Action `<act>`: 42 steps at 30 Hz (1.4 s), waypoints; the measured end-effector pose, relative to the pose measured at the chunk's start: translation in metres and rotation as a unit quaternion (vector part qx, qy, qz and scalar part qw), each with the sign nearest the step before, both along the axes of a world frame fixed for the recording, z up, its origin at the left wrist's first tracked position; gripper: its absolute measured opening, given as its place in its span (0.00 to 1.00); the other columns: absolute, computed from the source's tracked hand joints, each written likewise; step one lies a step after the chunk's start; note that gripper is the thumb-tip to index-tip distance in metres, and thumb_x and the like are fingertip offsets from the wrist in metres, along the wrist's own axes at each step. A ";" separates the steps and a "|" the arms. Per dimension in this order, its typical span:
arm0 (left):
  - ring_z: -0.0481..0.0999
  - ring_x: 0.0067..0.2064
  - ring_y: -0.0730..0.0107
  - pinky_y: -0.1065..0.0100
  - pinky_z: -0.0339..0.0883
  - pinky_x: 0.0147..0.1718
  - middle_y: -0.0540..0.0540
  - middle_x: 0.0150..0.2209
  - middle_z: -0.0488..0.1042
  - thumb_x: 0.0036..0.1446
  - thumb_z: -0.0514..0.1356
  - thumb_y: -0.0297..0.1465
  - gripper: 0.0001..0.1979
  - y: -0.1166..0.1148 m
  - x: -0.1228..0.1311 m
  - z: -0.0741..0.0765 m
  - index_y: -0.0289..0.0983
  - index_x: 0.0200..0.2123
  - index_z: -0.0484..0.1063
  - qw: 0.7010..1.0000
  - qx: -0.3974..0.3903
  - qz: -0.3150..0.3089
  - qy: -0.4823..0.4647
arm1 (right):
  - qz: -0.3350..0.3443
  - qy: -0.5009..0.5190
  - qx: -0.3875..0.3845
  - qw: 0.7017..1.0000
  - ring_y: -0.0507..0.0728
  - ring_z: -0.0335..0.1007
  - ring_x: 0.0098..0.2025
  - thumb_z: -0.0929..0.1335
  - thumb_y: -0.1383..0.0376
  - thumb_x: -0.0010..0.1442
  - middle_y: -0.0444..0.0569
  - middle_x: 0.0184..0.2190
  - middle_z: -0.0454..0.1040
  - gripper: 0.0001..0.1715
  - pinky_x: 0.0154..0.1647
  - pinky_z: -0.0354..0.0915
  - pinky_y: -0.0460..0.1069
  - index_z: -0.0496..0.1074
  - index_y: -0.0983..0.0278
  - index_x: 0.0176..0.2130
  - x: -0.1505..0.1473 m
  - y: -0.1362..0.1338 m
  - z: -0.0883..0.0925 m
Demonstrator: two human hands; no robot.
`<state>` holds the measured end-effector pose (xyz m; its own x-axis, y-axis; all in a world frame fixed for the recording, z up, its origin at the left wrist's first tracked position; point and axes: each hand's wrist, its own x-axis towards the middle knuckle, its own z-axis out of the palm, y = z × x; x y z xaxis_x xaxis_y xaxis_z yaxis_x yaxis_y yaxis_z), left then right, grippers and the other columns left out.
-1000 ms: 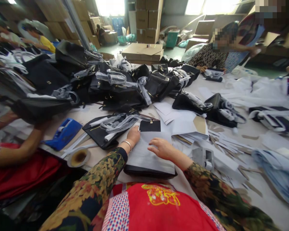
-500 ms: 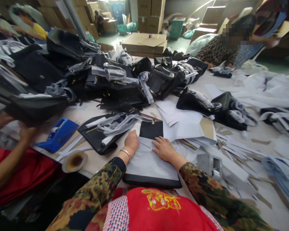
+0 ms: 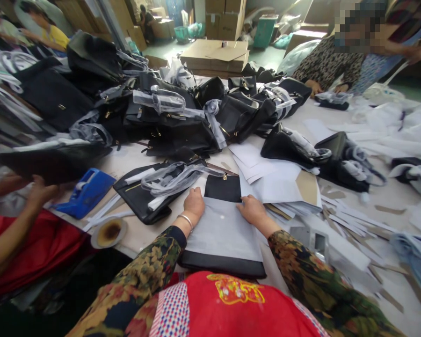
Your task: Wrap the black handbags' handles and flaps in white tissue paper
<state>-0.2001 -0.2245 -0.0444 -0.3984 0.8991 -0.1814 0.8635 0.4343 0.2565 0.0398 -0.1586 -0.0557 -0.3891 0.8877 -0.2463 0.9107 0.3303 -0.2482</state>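
A black bag (image 3: 222, 188) lies flat in front of me, its lower part covered by a pale translucent sheet (image 3: 224, 231); a black strip shows along the near edge. My left hand (image 3: 194, 206) is closed at the upper left edge of the sheet. At the upper right edge my right hand (image 3: 252, 209) pinches the side, fingers curled. Left of the bag lies another black bag (image 3: 140, 199) with plastic-wrapped handles on top.
Many black bags (image 3: 182, 135) are heaped behind. White paper sheets (image 3: 277, 180) lie to the right, beside a metal tape dispenser (image 3: 317, 241). A blue tape dispenser (image 3: 86, 192) and tape roll (image 3: 108, 232) sit left. A co-worker's hands (image 3: 38, 192) hold a dark bag.
My right hand has gone from lying spread on the sheet to curling at its right edge. The co-worker's bag at the left has shifted lower and rightward.
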 end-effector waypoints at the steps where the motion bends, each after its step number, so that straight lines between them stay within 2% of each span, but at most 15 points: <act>1: 0.75 0.47 0.58 0.65 0.65 0.42 0.36 0.50 0.71 0.65 0.49 0.26 0.13 0.001 0.000 -0.001 0.35 0.50 0.67 1.000 -0.001 0.000 0.001 | -0.008 0.005 -0.002 1.000 0.63 0.72 0.46 0.66 0.56 0.64 0.61 0.47 0.74 0.23 0.47 0.63 0.52 0.75 0.68 0.51 0.001 0.002 -0.003; 7: 0.75 0.47 0.59 0.66 0.65 0.42 0.35 0.50 0.71 0.66 0.47 0.26 0.14 0.010 -0.001 -0.006 0.34 0.50 0.67 1.000 -0.011 0.008 0.004 | -0.036 0.037 0.014 0.999 0.58 0.73 0.46 0.64 0.67 0.64 0.56 0.44 0.77 0.16 0.48 0.62 0.48 0.77 0.68 0.47 0.003 0.015 -0.014; 11: 0.76 0.46 0.58 0.65 0.66 0.41 0.34 0.50 0.72 0.66 0.46 0.25 0.15 0.012 0.000 -0.006 0.34 0.50 0.68 1.000 -0.015 0.007 0.007 | -0.047 0.051 0.031 0.997 0.59 0.73 0.46 0.64 0.68 0.64 0.55 0.44 0.78 0.16 0.49 0.62 0.48 0.78 0.68 0.46 0.004 0.023 -0.015; 14: 0.76 0.46 0.57 0.66 0.66 0.40 0.34 0.50 0.72 0.65 0.46 0.23 0.16 0.013 0.001 -0.005 0.34 0.50 0.68 1.000 -0.019 0.003 0.010 | -0.051 0.057 0.046 0.996 0.60 0.72 0.47 0.64 0.68 0.64 0.57 0.44 0.77 0.16 0.51 0.63 0.49 0.77 0.70 0.47 0.004 0.029 -0.011; 17: 0.76 0.47 0.58 0.66 0.66 0.40 0.34 0.51 0.72 0.65 0.46 0.22 0.16 0.014 0.001 -0.003 0.34 0.50 0.68 1.000 -0.025 0.001 0.011 | -0.043 0.058 0.062 0.995 0.61 0.71 0.50 0.65 0.67 0.63 0.61 0.47 0.75 0.18 0.54 0.62 0.51 0.75 0.72 0.50 0.001 0.030 0.003; 20: 0.76 0.47 0.58 0.66 0.66 0.40 0.34 0.52 0.71 0.65 0.45 0.22 0.17 0.015 0.002 -0.001 0.34 0.51 0.68 0.999 -0.033 -0.002 0.011 | 0.022 0.076 0.084 0.993 0.62 0.67 0.54 0.66 0.63 0.63 0.60 0.53 0.72 0.18 0.58 0.60 0.52 0.75 0.68 0.51 -0.013 0.017 0.028; 23: 0.77 0.46 0.59 0.66 0.67 0.39 0.34 0.52 0.72 0.64 0.43 0.21 0.19 0.015 0.003 0.001 0.34 0.51 0.68 0.999 -0.041 -0.006 0.014 | 0.174 0.102 0.060 0.978 0.62 0.64 0.57 0.66 0.58 0.65 0.56 0.57 0.70 0.21 0.60 0.58 0.54 0.73 0.63 0.54 -0.033 -0.013 0.047; 25: 0.77 0.45 0.59 0.66 0.67 0.38 0.34 0.52 0.71 0.65 0.42 0.21 0.19 0.014 0.003 0.005 0.33 0.51 0.68 0.999 -0.044 -0.013 0.016 | 0.241 0.087 0.017 0.966 0.64 0.60 0.61 0.65 0.53 0.65 0.55 0.61 0.67 0.28 0.62 0.56 0.57 0.68 0.60 0.60 -0.044 -0.034 0.048; 29: 0.76 0.46 0.54 0.61 0.68 0.40 0.32 0.52 0.70 0.66 0.45 0.25 0.16 0.012 0.003 0.025 0.31 0.51 0.68 0.998 -0.055 -0.029 0.024 | 0.238 0.014 -0.057 0.969 0.71 0.46 0.69 0.61 0.45 0.66 0.58 0.69 0.53 0.39 0.64 0.47 0.67 0.55 0.59 0.68 -0.049 -0.055 0.032; 31: 0.72 0.52 0.47 0.55 0.66 0.45 0.29 0.53 0.69 0.65 0.50 0.27 0.14 0.010 0.008 0.040 0.30 0.50 0.70 0.997 -0.056 -0.054 0.029 | 0.242 0.006 -0.073 0.968 0.71 0.44 0.70 0.59 0.45 0.66 0.58 0.70 0.50 0.40 0.65 0.45 0.68 0.52 0.59 0.69 -0.047 -0.056 0.025; 33: 0.67 0.57 0.42 0.49 0.61 0.53 0.29 0.53 0.69 0.62 0.56 0.29 0.12 0.005 0.020 0.055 0.31 0.46 0.73 0.992 -0.052 -0.113 0.021 | 0.249 0.013 -0.070 0.966 0.71 0.44 0.69 0.60 0.45 0.66 0.58 0.70 0.51 0.40 0.65 0.45 0.67 0.53 0.60 0.69 -0.045 -0.054 0.022; 36: 0.68 0.55 0.49 0.54 0.58 0.57 0.37 0.49 0.74 0.57 0.63 0.36 0.13 -0.008 0.044 0.068 0.36 0.43 0.76 0.970 -0.059 -0.234 -0.025 | 0.243 0.023 -0.065 0.968 0.71 0.46 0.69 0.60 0.50 0.67 0.58 0.68 0.55 0.34 0.64 0.46 0.68 0.58 0.59 0.67 -0.044 -0.054 0.022; 39: 0.69 0.55 0.50 0.57 0.61 0.56 0.37 0.53 0.72 0.56 0.60 0.48 0.27 -0.026 0.061 0.060 0.36 0.53 0.72 0.950 -0.051 -0.297 -0.086 | 0.244 0.026 -0.081 0.966 0.73 0.45 0.69 0.62 0.52 0.66 0.56 0.68 0.56 0.34 0.64 0.46 0.69 0.57 0.56 0.68 -0.045 -0.056 0.023; 42: 0.61 0.63 0.45 0.50 0.55 0.61 0.33 0.62 0.63 0.58 0.53 0.56 0.40 -0.038 0.062 0.041 0.35 0.65 0.58 0.952 -0.027 -0.281 -0.115 | 0.248 0.028 -0.084 0.965 0.73 0.44 0.69 0.64 0.51 0.63 0.56 0.69 0.54 0.39 0.64 0.46 0.69 0.53 0.54 0.69 -0.046 -0.057 0.020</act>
